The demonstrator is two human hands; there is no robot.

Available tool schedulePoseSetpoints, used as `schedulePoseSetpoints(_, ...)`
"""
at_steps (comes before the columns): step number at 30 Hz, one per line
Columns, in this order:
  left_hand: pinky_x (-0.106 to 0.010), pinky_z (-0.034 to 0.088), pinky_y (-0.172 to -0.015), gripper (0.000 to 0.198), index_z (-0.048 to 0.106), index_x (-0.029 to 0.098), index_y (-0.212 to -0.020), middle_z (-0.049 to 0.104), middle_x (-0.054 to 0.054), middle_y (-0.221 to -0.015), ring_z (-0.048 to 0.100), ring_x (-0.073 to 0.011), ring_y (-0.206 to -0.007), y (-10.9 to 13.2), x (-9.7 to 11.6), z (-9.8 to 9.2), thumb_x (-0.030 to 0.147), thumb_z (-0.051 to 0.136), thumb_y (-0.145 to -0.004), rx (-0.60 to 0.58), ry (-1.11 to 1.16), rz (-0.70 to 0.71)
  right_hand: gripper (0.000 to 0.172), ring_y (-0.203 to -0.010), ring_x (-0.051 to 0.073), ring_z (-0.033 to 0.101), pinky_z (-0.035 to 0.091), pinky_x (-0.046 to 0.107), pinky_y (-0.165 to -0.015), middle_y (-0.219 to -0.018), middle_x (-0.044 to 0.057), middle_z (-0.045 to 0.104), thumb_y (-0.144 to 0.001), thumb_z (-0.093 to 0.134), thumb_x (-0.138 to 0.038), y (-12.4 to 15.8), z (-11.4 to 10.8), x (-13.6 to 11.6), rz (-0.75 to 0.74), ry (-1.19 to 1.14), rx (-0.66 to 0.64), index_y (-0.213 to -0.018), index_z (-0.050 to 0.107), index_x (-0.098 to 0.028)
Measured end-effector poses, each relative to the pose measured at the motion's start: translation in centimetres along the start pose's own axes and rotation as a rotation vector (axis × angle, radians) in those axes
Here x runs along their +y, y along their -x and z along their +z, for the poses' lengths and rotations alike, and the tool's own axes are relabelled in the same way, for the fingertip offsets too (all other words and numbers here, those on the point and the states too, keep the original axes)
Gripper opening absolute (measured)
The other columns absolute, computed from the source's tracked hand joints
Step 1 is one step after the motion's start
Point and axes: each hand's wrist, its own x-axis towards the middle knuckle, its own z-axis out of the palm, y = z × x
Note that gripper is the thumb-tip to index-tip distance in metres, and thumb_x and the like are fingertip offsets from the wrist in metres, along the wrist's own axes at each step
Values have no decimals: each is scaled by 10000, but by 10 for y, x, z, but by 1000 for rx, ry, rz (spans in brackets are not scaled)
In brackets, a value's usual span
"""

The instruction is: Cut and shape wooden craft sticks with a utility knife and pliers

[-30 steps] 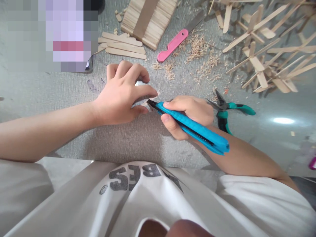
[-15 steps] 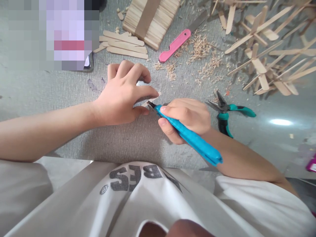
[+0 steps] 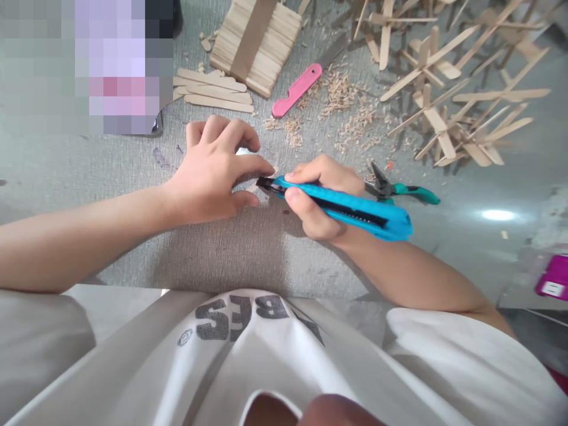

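My left hand is palm down on the grey tabletop, its index finger and thumb closed around a small pale craft stick that is mostly hidden under the fingers. My right hand grips a blue utility knife. The knife's dark blade end meets the stick between my left index finger and thumb. Its slotted side faces up, and its handle points off to the right.
A banded bundle of craft sticks lies beyond my hands, beside loose sticks. Wood shavings surround a pink-handled knife. Right of these are pliers and crossed-stick frames. A magenta object sits at far right.
My right hand has rolled, and the utility knife has swung to a flatter angle, showing its slotted side. The left hand keeps its hold. The view has shifted slightly.
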Motion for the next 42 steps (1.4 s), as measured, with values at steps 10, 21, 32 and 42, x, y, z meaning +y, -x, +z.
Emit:
schedulePoseSetpoints(10, -662, 347, -1139, 439, 730, 313, -1344, 630, -109, -1456, 477, -430, -1368, 2, 3, -2, 541, 726, -968, 54, 0, 0, 229, -543, 150, 616, 462, 312, -493, -700, -38, 685, -1033, 704, -489, -2, -7, -4, 42, 43, 76, -969, 708, -269)
schedulePoseSetpoints(21, -659, 319, -1164, 349, 801, 335, -1273, 609, -103, -1492, 452, -431, -1392, 2, 2, 0, 522, 673, -1007, 35, -5, 10, 84, -557, 170, 669, 535, 329, -500, -725, -20, 738, -1018, 690, -355, 1, -8, -15, -52, 134, -26, -1032, 695, -272)
schedulePoseSetpoints(32, -690, 304, -1176, 382, 814, 294, -1259, 596, -107, -1479, 425, -437, -1404, 2, 0, 1, 532, 663, -1001, 47, 12, 18, 222, -598, 198, 709, 565, 369, -521, -749, -1, 768, -1059, 563, -482, 9, -2, 2, -248, 405, -4, -1035, 698, -307)
schedulePoseSetpoints(42, -683, 320, -1155, 326, 798, 363, -1274, 601, -105, -1494, 447, -438, -1399, 2, 2, -1, 501, 659, -1014, 37, -3, 9, 94, -547, 180, 700, 560, 337, -495, -729, -28, 758, -1018, 619, -373, 3, 3, -2, -301, 286, 49, -1051, 673, -304)
